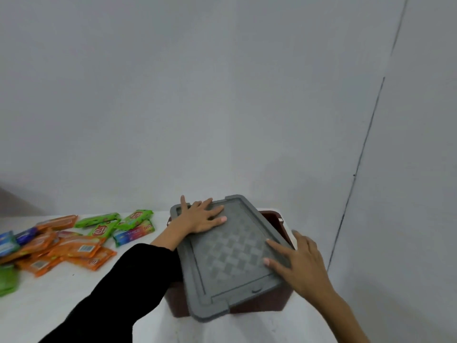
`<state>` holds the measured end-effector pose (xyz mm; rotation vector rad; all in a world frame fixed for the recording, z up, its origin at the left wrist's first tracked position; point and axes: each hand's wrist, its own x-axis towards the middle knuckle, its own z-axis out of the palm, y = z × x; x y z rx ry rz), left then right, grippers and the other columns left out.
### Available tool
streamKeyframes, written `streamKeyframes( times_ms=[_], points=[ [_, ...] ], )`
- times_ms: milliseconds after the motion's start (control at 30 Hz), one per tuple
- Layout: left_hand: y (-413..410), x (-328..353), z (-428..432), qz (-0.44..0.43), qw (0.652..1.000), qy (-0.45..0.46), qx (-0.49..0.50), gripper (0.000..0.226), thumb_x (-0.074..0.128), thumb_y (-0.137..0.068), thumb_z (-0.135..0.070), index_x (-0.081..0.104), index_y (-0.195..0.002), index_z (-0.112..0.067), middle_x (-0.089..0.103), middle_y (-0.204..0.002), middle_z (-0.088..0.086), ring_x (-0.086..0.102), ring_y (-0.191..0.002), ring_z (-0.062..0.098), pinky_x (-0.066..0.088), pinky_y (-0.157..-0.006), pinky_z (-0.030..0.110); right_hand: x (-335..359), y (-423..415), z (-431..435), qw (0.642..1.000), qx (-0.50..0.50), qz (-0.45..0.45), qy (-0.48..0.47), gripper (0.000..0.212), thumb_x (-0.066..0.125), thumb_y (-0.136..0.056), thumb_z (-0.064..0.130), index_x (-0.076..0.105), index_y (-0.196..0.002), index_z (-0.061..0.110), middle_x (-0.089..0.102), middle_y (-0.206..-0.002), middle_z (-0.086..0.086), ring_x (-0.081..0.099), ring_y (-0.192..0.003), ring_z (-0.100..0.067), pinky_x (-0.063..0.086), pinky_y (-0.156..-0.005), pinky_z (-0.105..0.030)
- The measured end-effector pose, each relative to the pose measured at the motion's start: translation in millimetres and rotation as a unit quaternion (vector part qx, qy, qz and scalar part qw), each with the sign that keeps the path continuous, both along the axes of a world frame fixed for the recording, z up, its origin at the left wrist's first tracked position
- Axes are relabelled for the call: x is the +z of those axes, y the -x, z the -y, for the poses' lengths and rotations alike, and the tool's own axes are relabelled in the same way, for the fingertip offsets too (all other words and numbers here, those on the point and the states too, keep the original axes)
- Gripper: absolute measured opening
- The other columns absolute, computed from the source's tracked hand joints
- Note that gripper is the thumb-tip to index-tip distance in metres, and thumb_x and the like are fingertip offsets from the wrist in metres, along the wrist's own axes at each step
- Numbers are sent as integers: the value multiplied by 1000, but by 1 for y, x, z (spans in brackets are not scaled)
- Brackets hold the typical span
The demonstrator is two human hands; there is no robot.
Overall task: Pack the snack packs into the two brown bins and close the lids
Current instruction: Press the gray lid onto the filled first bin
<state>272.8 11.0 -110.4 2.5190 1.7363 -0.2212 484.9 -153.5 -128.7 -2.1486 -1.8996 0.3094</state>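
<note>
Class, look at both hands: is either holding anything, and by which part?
Nothing is gripped. The left hand rests flat on the far-left corner of the grey lid, the right hand flat on its right edge.

Grey lid (232, 253) on brown bin (262, 302), skewed; bin's far right rim corner exposed. Left hand (202, 216) flat on lid's far left corner, fingers spread; black sleeve (128, 288) on forearm. Right hand (296, 263) flat on lid's right edge, fingers straight. Snack packs (74, 243), orange, green, blue, heaped on white table (74, 305), left of bin. Grey wall (222, 95) behind.
</note>
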Motion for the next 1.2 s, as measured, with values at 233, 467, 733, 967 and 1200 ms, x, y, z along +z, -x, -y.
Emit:
streamKeyframes(
  times_ms=[233,467,733,967,1200],
  points=[
    [36,5,31,-27,999,-9,40,58,20,-90,-66,12,-144,-48,22,-149,10,13,-140,30,-1,-115,57,3,-34,-55,999,-42,-20,17,39,33,-99,37,36,-137,46,11,-156,-9,10,-141,-33,24,-113,-51],
    [41,-18,84,63,995,-45,63,70,20,-94,-58,15,-148,-14,-22,-156,4,-20,-145,22,-1,-117,50,11,-16,-109,999,1,-35,27,42,28,-99,28,40,-135,46,26,-149,-12,19,-137,-35,27,-111,-50],
    [34,-24,96,66,989,-21,134,66,17,-97,-52,-1,-150,-17,-7,-158,15,-12,-146,27,4,-118,44,3,-2,-114,998,61,-8,7,43,29,-99,44,29,-142,44,0,-159,-7,-1,-145,-34,18,-115,-51],
    [41,-26,95,50,992,-12,115,66,16,-96,-54,-5,-149,-21,-8,-158,10,-11,-147,23,4,-119,44,-5,-5,-102,998,55,0,26,48,26,-98,48,19,-145,42,-6,-159,-6,-5,-146,-32,14,-116,-50],
    [48,-28,88,147,975,-3,168,64,29,-90,-63,9,-146,-41,-30,-153,5,-22,-142,35,7,-113,60,-7,-15,-87,989,-34,-128,68,71,43,-91,54,5,-148,38,1,-155,-21,19,-140,-42,20,-115,-46]
  ],
)
